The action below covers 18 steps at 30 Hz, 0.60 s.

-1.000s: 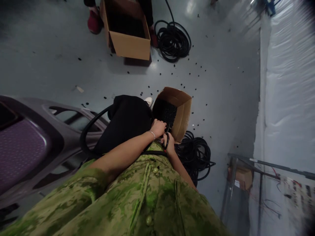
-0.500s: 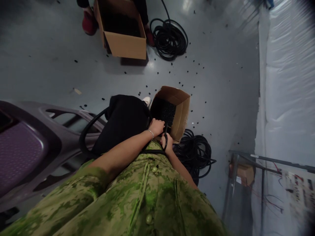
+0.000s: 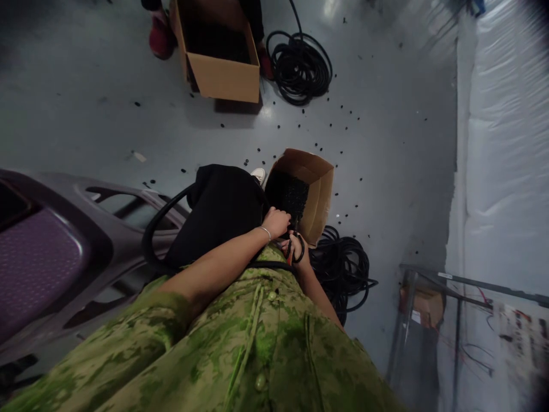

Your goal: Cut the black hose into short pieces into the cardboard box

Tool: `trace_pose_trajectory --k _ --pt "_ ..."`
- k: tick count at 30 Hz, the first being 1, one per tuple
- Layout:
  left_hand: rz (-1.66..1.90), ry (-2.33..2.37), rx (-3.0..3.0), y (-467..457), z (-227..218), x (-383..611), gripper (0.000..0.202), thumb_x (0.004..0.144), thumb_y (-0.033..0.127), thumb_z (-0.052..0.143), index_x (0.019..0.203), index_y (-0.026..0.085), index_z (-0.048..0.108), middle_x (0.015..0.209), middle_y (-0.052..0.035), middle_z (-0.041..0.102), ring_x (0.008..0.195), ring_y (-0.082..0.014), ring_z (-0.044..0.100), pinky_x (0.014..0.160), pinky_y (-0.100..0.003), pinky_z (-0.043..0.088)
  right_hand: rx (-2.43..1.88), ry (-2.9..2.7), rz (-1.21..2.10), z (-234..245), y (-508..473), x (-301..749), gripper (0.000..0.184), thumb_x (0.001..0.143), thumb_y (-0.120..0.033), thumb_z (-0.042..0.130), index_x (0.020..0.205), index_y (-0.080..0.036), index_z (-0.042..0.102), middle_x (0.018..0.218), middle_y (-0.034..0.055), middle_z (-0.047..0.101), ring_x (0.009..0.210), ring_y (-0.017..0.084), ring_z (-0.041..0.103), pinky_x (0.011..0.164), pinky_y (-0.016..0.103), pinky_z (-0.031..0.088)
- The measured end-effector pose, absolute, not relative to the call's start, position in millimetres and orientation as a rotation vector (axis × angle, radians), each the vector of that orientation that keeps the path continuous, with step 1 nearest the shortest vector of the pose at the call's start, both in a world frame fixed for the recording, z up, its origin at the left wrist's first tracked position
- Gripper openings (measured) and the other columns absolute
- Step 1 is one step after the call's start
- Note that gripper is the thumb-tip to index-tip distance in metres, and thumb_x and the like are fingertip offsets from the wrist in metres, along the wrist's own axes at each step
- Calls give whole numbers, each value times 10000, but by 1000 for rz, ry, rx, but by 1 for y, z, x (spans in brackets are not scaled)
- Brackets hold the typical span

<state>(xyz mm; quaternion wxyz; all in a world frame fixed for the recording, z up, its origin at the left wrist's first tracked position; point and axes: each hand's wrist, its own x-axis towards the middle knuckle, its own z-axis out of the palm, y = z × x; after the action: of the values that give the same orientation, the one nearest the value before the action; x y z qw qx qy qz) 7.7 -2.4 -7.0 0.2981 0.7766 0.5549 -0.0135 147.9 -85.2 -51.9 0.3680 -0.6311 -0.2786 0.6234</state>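
Note:
My left hand (image 3: 277, 222) is closed around a black hose (image 3: 156, 232) that loops off to the left past my black-trousered leg. Just beside it, my right hand (image 3: 298, 252) grips black-handled scissors (image 3: 295, 247) with a red part, their handle loops standing wide. Both hands sit over the mouth of an open cardboard box (image 3: 319, 194) holding many small black cut pieces. I wear a green camouflage shirt.
A coil of black hose (image 3: 343, 269) lies on the floor to my right. Farther off stand another cardboard box (image 3: 223, 74), a second hose coil (image 3: 300, 60) and another person's red shoes. Black bits dot the grey floor. A purple plastic chair (image 3: 38, 257) is at left.
The scissor handles in my right hand have spread wider than half a second ago. My left hand stays on the hose at the box mouth.

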Motion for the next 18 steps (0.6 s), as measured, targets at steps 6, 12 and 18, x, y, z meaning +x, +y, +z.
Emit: trace_pose_trajectory --k 6,12,18 --pt "21 1462 2053 -2 -10 8 226 898 233 547 988 139 733 1048 -168 720 1003 -268 654 881 -401 288 -1567 -489 1691 -45 -87 153 585 694 -568 729 1127 -200 589 661 10 695 544 183 658 445 250 483" --pt "20 1461 2064 -3 -6 8 243 901 236 536 993 135 737 1053 -171 722 994 -269 654 887 -404 287 -1557 -515 1660 -41 -84 150 542 720 -517 722 1127 -191 572 649 -25 668 536 145 635 433 213 476" --pt "29 1455 2066 -3 -5 8 257 894 243 531 1006 143 740 1051 -170 722 992 -264 650 899 -406 289 -1508 -491 1647 -40 -84 149 497 663 -375 741 1086 -193 552 590 -71 613 456 105 542 374 179 404"
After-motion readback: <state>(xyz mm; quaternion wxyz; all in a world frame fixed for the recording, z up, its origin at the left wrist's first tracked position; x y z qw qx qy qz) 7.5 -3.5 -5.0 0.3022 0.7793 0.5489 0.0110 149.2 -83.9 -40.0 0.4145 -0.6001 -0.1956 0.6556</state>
